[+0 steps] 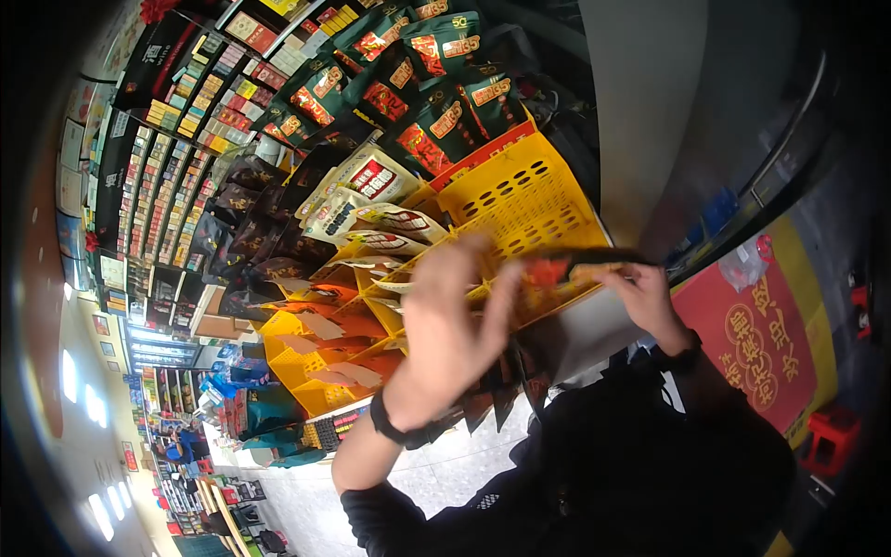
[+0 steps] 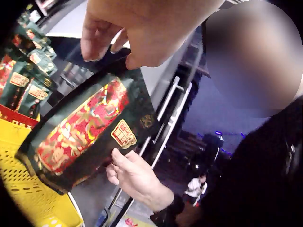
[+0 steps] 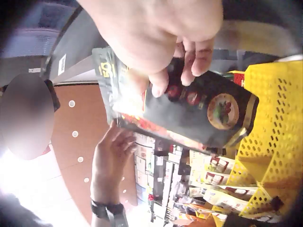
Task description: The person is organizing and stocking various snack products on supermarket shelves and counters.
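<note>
My right hand (image 1: 642,295) pinches a dark green snack pouch (image 2: 90,125) with a red and gold printed panel, near one edge. The right wrist view shows the thumb and fingers of that hand on the pouch's dark back (image 3: 189,111), which bears a round picture. My left hand (image 1: 450,320) is blurred in the head view, its thumb and fingers spread apart. In the left wrist view its thumb is right at the pouch's upper corner. The pouch hangs tilted beside a yellow perforated basket (image 1: 557,200).
Similar green pouches (image 1: 436,135) stand behind the basket. Pale pouches (image 1: 371,181) and orange packets (image 1: 348,320) fill other yellow compartments. Cigarette shelves (image 1: 176,158) line the back left. A red mat (image 1: 747,339) lies at the right, near a red stool (image 1: 829,441).
</note>
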Available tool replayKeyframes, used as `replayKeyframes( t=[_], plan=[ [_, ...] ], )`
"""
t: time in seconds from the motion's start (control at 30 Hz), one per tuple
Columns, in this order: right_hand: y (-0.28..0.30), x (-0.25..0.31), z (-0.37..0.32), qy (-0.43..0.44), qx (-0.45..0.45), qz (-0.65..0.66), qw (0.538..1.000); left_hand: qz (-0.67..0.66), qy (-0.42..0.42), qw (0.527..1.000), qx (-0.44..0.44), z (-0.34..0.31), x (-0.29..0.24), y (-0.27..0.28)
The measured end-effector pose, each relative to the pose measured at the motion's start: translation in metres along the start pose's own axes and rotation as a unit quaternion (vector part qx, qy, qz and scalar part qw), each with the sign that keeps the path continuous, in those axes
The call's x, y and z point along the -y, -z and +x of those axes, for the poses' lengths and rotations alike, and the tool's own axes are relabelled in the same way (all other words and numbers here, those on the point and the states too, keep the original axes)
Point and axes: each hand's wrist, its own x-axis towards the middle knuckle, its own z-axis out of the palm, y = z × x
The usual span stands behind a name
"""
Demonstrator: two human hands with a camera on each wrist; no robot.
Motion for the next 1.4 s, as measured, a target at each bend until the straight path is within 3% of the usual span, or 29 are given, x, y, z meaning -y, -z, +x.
replayKeyframes(
  t=[0.07,0.13,0.2,0.23,0.37,0.4,0.5,0.67,0.73,0.8,0.87,0.93,1.0,1.03,1.07,1.13,1.17,1.2,1.23,1.27,1.33,1.4],
  plan=[
    [-0.030,0.020,0.032,0.075,-0.087,0.043,0.992,-0.092,0.092,0.991,0.019,0.019,0.045,-0.019],
    [-0.056,0.020,0.071,0.105,-0.114,0.116,0.981,-0.290,0.098,0.951,0.039,0.034,0.090,-0.053],
    [-0.066,0.001,0.110,0.123,-0.117,0.057,0.984,-0.277,0.133,0.951,0.041,0.045,0.111,-0.072],
    [-0.067,-0.006,0.127,0.127,-0.114,0.016,0.985,-0.334,0.148,0.930,0.048,0.052,0.130,-0.084],
    [-0.069,-0.009,0.165,0.116,-0.063,0.058,0.990,-0.441,0.212,0.868,0.090,0.075,0.143,-0.103],
    [-0.068,-0.016,0.169,0.118,-0.061,0.058,0.989,-0.436,0.212,0.869,0.097,0.077,0.182,-0.123],
    [-0.061,-0.027,0.176,0.089,-0.074,0.022,0.993,-0.466,0.279,0.834,0.101,0.075,0.218,-0.152],
    [-0.060,-0.052,0.177,0.076,-0.087,-0.010,0.993,-0.466,0.294,0.826,0.116,0.076,0.191,-0.154],
    [-0.057,-0.062,0.178,0.052,-0.098,-0.117,0.987,-0.460,0.301,0.827,0.120,0.075,0.178,-0.149],
    [-0.056,-0.073,0.178,0.050,-0.084,-0.082,0.992,-0.435,0.271,0.847,0.140,0.070,0.171,-0.146],
    [-0.058,-0.076,0.169,0.109,-0.178,-0.098,0.973,-0.300,0.250,0.914,0.114,0.059,0.139,-0.127],
    [-0.060,-0.052,0.146,0.080,-0.175,-0.086,0.978,-0.202,0.183,0.958,0.089,0.043,0.121,-0.109],
    [-0.064,-0.031,0.115,0.059,-0.182,-0.070,0.979,-0.206,0.166,0.962,0.066,0.017,0.108,-0.094],
    [-0.066,-0.031,0.100,0.083,-0.224,-0.143,0.960,-0.206,0.187,0.958,0.070,0.003,0.098,-0.082],
    [-0.066,-0.030,0.085,0.071,-0.208,-0.152,0.964,-0.201,0.176,0.962,0.052,-0.015,0.094,-0.074],
    [-0.065,-0.030,0.057,0.066,-0.088,-0.146,0.983,-0.189,0.173,0.965,0.055,-0.044,0.077,-0.049],
    [-0.064,-0.035,0.046,0.031,0.012,-0.107,0.994,-0.190,0.204,0.958,0.073,-0.058,0.068,-0.037],
    [-0.063,-0.040,0.033,0.019,0.026,-0.108,0.994,-0.190,0.232,0.950,0.090,-0.073,0.061,-0.027],
    [-0.065,-0.043,0.023,-0.038,0.136,-0.058,0.988,-0.213,0.240,0.945,0.067,-0.091,0.058,-0.022],
    [-0.068,-0.045,0.016,-0.093,0.243,-0.004,0.966,-0.232,0.258,0.937,0.039,-0.107,0.047,-0.015],
    [-0.072,-0.045,0.003,-0.100,0.346,-0.057,0.931,-0.229,0.320,0.919,0.021,-0.142,0.030,-0.011],
    [-0.077,-0.051,-0.006,-0.115,0.417,-0.017,0.902,-0.173,0.319,0.930,0.051,-0.162,0.007,-0.010]
  ],
)
